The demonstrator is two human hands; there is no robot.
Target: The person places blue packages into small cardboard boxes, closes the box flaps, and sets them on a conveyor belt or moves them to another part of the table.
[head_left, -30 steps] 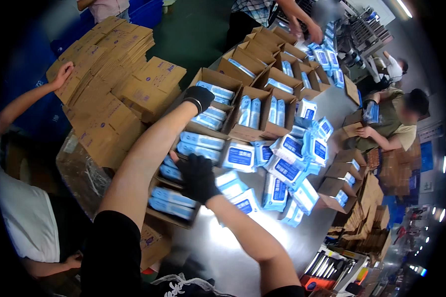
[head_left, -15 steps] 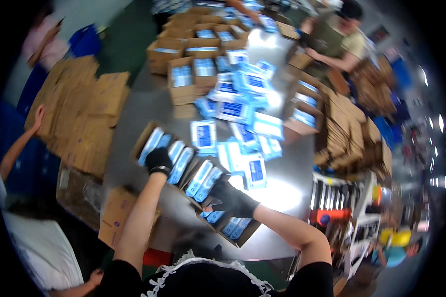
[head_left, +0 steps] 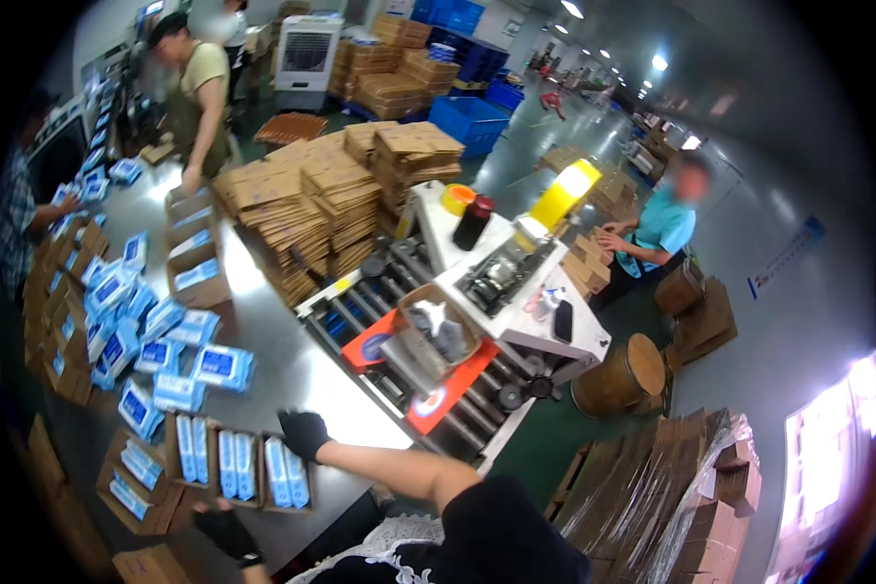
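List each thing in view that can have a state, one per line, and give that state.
Near cartons, open, holding soft packs
Loose blue-and-white packs, heaped
Left gloved hand, beside cartons, grip unclear
Right gloved hand, beside cartons, grip unclear
Conveyor carton, open
Flattened cartons, stacked
Large cardboard stack, film-wrapped
Blue crate, open-topped

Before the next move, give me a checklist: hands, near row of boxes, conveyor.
1. Right hand at the right-end box: ok, by its far edge.
2. Left hand gripping a box: cannot tell.
3. Packs in right-end box: ok, two visible.
4. Right-end box closed: not ok, top open.
5. Roller conveyor free: not ok, open carton over it.
6. Loose packs boxed: not ok, heaped beyond the row.
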